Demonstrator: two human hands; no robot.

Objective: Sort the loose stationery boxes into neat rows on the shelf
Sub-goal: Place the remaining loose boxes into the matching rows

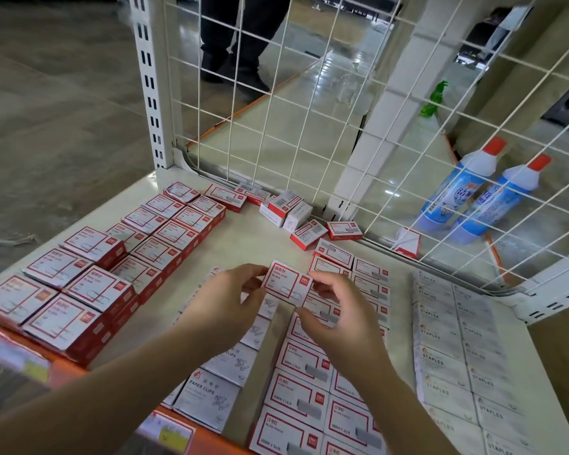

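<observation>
**Paper-clip box in hand, label check before slotting**

Both hands are holding one red-and-white paper clip box (286, 283) just above the shelf (263, 244). The left hand (225, 298) is pinching its left edge; the right hand (337, 307) is gripping its right end. Label is facing up, likely for matching: same-label stacks are sitting left of the left hand, staple boxes (309, 385) under the right. Loose boxes (284, 208) are lying beyond both hands, unsorted.

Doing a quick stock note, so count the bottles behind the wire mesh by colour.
Blue-and-white bottles with red caps: 2
Green bottle: 1
Total: 3
</observation>
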